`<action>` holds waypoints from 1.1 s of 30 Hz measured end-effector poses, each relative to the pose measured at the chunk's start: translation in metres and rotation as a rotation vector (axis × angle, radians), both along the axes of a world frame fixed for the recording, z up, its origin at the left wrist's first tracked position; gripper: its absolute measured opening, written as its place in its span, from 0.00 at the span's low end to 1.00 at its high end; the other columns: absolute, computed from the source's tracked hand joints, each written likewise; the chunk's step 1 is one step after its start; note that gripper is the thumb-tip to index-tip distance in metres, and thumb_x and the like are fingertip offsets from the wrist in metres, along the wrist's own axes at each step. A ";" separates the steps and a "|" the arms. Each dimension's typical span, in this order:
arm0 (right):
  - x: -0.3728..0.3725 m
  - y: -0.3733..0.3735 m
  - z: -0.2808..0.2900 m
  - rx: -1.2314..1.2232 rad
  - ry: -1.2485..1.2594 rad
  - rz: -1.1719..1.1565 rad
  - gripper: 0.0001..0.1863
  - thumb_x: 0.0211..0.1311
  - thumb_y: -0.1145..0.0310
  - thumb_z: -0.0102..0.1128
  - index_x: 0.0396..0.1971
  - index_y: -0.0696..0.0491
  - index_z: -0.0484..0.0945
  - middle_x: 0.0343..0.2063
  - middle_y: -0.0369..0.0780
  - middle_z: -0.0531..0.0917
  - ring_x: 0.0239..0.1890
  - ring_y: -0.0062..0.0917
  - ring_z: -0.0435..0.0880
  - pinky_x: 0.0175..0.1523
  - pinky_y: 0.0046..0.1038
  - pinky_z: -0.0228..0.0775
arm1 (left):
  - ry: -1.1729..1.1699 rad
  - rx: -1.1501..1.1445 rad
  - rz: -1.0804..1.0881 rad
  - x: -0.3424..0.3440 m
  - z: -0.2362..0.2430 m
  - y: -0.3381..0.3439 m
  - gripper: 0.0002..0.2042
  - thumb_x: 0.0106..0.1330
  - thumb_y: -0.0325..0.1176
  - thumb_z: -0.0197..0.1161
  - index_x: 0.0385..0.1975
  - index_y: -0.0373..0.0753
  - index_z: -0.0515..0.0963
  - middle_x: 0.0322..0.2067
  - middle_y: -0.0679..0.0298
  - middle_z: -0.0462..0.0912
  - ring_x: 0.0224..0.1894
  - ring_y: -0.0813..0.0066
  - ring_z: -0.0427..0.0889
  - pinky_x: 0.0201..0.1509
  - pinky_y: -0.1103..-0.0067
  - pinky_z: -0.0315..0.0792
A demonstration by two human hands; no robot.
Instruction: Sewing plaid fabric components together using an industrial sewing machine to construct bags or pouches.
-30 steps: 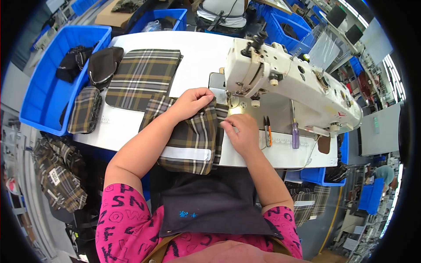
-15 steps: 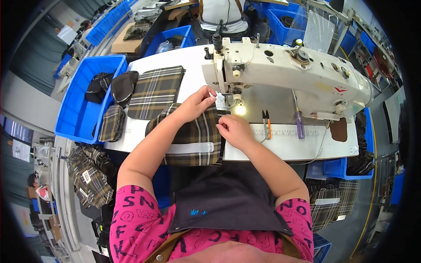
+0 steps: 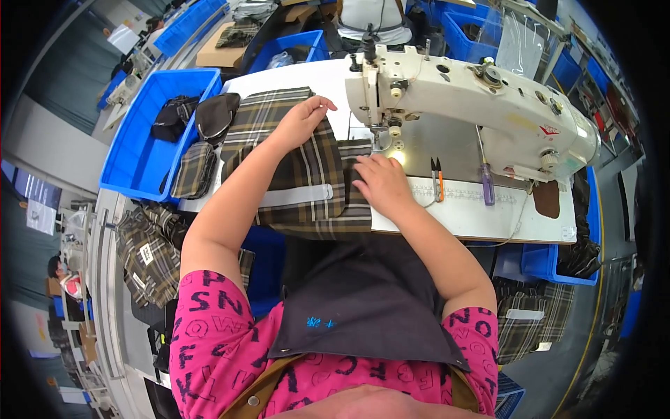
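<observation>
A brown, black and white plaid fabric panel (image 3: 293, 171) with a pale strip (image 3: 296, 196) lies at the table's front edge. At its upper right edge my left hand (image 3: 301, 126) is closed, with the cloth at its fingertips. Another plaid layer (image 3: 354, 207) shows from beneath it, on the right. Over that layer's right edge lies my right hand (image 3: 384, 183), palm down, fingers stretched and apart. The needle area of a white sewing machine (image 3: 488, 98) is just beyond my right fingertips, its small lamp lit. Cloth hides part of my left thumb.
A blue bin (image 3: 115, 150) with dark pouches stands left, near folded plaid pieces (image 3: 194, 170). Snips (image 3: 437, 180) and a purple-handled screwdriver (image 3: 486, 185) lie right of my right hand. Another person (image 3: 373, 24) sits beyond the machine. More plaid cloth hangs low on both sides.
My left hand has moved away from the needle, up and left, with the upper panel's edge. The lower layer now shows on the right. My right hand has uncurled and flattened on it.
</observation>
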State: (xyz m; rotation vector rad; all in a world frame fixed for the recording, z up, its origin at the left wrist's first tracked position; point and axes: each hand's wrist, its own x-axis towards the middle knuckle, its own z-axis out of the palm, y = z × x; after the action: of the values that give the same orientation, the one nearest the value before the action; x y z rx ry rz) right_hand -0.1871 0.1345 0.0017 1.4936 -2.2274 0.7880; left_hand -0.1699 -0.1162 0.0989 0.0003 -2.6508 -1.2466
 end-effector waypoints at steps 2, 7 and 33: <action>-0.003 0.001 0.001 -0.039 0.014 -0.056 0.16 0.61 0.57 0.67 0.41 0.53 0.83 0.47 0.37 0.85 0.54 0.30 0.77 0.57 0.37 0.67 | -0.056 0.036 0.023 0.005 0.011 0.001 0.11 0.76 0.32 0.50 0.49 0.41 0.79 0.22 0.74 0.68 0.27 0.84 0.66 0.34 0.80 0.65; 0.007 -0.014 0.014 -0.204 -0.238 0.020 0.26 0.66 0.51 0.63 0.49 0.60 0.80 0.50 0.46 0.84 0.54 0.43 0.80 0.59 0.42 0.70 | -0.063 0.145 -0.068 0.012 0.015 0.012 0.11 0.76 0.31 0.50 0.50 0.42 0.79 0.19 0.77 0.64 0.23 0.86 0.63 0.29 0.82 0.63; 0.021 -0.053 -0.001 0.087 -0.465 -0.061 0.24 0.75 0.55 0.47 0.40 0.59 0.86 0.59 0.41 0.82 0.73 0.35 0.66 0.77 0.41 0.47 | -0.548 -0.364 0.586 0.171 -0.045 -0.098 0.31 0.65 0.64 0.62 0.42 0.34 0.82 0.37 0.53 0.86 0.42 0.58 0.85 0.48 0.68 0.76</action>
State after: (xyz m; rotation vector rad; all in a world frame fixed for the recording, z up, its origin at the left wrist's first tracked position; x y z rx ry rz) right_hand -0.1662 0.0811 0.0003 1.3786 -2.6554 1.1254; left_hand 0.0012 -0.2138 0.0539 1.1125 -2.9212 -0.6194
